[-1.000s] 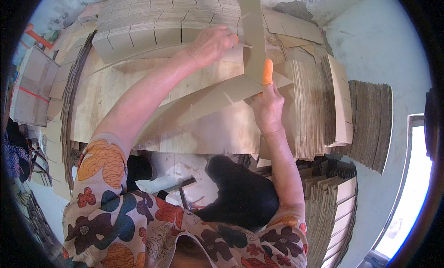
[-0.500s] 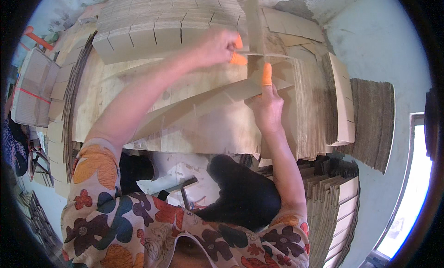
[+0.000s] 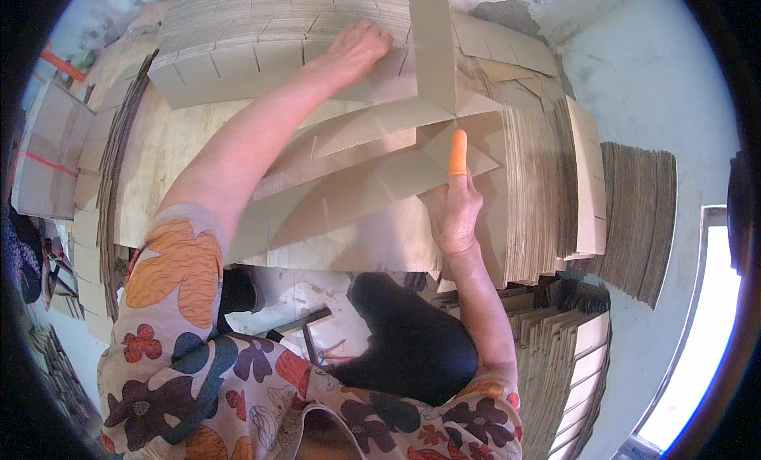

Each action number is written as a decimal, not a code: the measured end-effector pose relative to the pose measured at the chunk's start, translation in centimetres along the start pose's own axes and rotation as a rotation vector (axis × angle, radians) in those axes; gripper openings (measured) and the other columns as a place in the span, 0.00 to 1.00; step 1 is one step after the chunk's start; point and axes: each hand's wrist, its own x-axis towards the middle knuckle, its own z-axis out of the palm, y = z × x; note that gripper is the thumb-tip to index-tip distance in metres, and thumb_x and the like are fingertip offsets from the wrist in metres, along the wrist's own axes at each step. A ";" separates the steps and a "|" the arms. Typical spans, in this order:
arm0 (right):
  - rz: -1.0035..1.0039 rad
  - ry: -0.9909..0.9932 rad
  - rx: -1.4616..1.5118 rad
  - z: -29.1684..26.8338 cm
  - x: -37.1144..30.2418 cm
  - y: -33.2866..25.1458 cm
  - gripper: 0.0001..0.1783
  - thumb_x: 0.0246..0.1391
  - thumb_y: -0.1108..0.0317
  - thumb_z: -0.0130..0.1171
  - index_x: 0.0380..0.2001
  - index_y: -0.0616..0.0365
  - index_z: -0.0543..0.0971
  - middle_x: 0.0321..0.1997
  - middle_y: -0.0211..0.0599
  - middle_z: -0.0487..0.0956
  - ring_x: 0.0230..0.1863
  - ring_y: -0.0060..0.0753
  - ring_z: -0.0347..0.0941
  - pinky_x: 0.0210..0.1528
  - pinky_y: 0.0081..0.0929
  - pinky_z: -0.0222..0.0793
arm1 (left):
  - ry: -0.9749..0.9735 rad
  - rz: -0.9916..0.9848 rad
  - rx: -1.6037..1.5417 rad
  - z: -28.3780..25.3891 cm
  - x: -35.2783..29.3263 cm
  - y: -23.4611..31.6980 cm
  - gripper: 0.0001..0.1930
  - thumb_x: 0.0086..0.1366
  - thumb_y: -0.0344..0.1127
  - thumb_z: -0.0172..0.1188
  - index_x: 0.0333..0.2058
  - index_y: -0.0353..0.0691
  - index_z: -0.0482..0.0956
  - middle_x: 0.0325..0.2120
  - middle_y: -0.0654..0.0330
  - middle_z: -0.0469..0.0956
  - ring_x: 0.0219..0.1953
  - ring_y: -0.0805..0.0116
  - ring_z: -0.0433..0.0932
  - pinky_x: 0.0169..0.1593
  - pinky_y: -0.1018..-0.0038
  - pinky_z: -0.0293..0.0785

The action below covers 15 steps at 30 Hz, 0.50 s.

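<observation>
Cardboard stack (image 3: 269, 36), long axis nine-to-three, lies toward ten o'clock from right hand (image 3: 454, 210), clamped on crossed strips (image 3: 357, 182); left hand (image 3: 357, 51) nearer (grip unclear).

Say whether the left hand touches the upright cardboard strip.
Apart: the head view shows a clear gap between the left hand and upright cardboard strip.

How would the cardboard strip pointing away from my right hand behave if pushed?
The strip is probably light, since it looks thin. Its straight shape suggests fair stiffness. It may drag another strip along, as they meet at its near end.
</observation>
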 end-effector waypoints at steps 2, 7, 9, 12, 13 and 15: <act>-0.034 0.013 0.063 0.3 -0.3 1.0 0.45 0.45 0.82 0.56 0.66 0.47 0.52 0.46 0.46 0.76 0.42 0.37 0.76 0.44 0.25 0.72 | -0.046 -0.026 -0.034 -0.6 -0.1 0.3 0.07 0.54 0.28 0.54 0.33 0.36 0.73 0.33 0.52 0.75 0.42 0.54 0.73 0.44 0.61 0.72; -0.075 0.008 0.059 -0.3 -0.4 0.9 0.47 0.42 0.81 0.62 0.65 0.51 0.53 0.47 0.46 0.76 0.42 0.37 0.76 0.44 0.25 0.71 | -0.062 -0.066 -0.066 -2.0 -0.2 0.5 0.05 0.54 0.27 0.53 0.30 0.39 0.75 0.26 0.52 0.76 0.36 0.53 0.76 0.38 0.59 0.73; -0.086 0.010 0.060 -0.8 -0.5 0.7 0.44 0.45 0.80 0.59 0.65 0.50 0.54 0.46 0.47 0.76 0.41 0.38 0.76 0.43 0.26 0.71 | -0.107 -0.067 -0.073 -2.5 0.0 0.7 0.04 0.53 0.27 0.54 0.29 0.40 0.75 0.24 0.51 0.76 0.33 0.52 0.76 0.35 0.58 0.74; -0.189 0.069 0.020 -1.7 -0.3 -0.4 0.45 0.36 0.84 0.58 0.62 0.58 0.57 0.37 0.49 0.74 0.28 0.48 0.76 0.28 0.35 0.75 | -0.011 -0.033 -0.125 -2.2 -0.2 0.5 0.03 0.52 0.26 0.55 0.27 0.39 0.75 0.23 0.50 0.76 0.31 0.51 0.77 0.32 0.58 0.73; -0.178 0.037 0.014 -1.9 -0.5 -0.4 0.46 0.37 0.83 0.59 0.63 0.57 0.55 0.37 0.49 0.75 0.28 0.48 0.76 0.28 0.35 0.75 | 0.011 -0.027 -0.138 -2.2 -0.2 0.6 0.03 0.52 0.25 0.55 0.26 0.39 0.74 0.23 0.50 0.76 0.31 0.51 0.77 0.32 0.58 0.73; -0.154 -0.028 0.004 -2.1 -1.3 -0.2 0.49 0.37 0.83 0.60 0.65 0.55 0.52 0.37 0.49 0.75 0.28 0.47 0.76 0.28 0.35 0.75 | 0.051 -0.012 -0.167 -2.5 -0.4 1.2 0.02 0.51 0.24 0.54 0.25 0.38 0.74 0.22 0.49 0.75 0.31 0.51 0.76 0.31 0.58 0.73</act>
